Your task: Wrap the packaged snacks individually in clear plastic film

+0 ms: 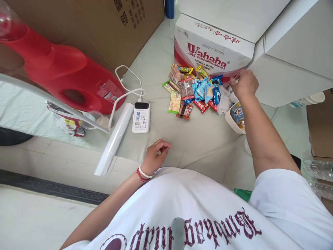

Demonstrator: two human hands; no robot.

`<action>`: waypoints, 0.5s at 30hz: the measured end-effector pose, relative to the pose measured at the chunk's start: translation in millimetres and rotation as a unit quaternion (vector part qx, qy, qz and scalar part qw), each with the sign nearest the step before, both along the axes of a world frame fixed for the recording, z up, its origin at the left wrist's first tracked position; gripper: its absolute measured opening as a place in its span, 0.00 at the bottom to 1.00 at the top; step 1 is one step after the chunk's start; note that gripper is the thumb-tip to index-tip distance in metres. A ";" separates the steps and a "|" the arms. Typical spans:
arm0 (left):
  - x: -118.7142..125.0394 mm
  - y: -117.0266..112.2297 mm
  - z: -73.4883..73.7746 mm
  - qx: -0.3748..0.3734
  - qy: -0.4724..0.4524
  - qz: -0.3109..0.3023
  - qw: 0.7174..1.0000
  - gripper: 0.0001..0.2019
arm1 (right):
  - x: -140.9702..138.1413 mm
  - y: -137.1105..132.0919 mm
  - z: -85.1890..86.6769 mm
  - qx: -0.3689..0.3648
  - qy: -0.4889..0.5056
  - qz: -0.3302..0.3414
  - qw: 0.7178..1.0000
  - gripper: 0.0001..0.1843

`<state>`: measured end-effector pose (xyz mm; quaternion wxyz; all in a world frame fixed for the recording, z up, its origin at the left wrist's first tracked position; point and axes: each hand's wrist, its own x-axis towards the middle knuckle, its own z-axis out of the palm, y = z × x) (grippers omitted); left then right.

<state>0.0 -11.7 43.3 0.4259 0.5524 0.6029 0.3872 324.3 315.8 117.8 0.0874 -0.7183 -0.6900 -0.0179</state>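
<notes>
My right hand (pixel 244 84) reaches out to the far right edge of a pile of wrapped snacks (pixel 194 92), its fingers closed around a small pale wrapper that I cannot name. The pile lies on the white cloth against a Wahaha carton (pixel 210 52). Under my right forearm stands a white bowl (pixel 232 121) with a blue packet in it. My left hand (pixel 155 154) rests on the cloth near my body with its fingers curled loosely, holding nothing; it wears a bead bracelet and a ring.
A white power bank (pixel 141 117) with its cable lies left of the pile, beside a white tube (pixel 114 139). A big red jug (pixel 62 74) stands at the left. White cabinets (pixel 291 52) and cardboard boxes (pixel 130 21) close off the back.
</notes>
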 end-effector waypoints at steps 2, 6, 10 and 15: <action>-3.7 -3.1 -3.2 -0.011 0.009 0.002 1.000 0.06 | -9.2 -1.3 -10.9 -0.014 -0.040 0.071 0.997 0.26; -5.2 -2.4 -3.5 -0.021 0.003 -0.003 1.000 0.06 | -13.6 -0.4 -27.0 -0.065 -0.047 0.073 0.994 0.12; 0.7 3.7 2.9 -0.026 -0.050 0.003 0.998 0.04 | -2.4 -22.5 -13.8 0.036 0.142 0.065 0.987 0.13; 23.2 29.4 13.1 -0.100 -0.226 -0.002 0.969 0.13 | -9.2 -115.2 2.6 -0.017 0.523 0.062 0.850 0.17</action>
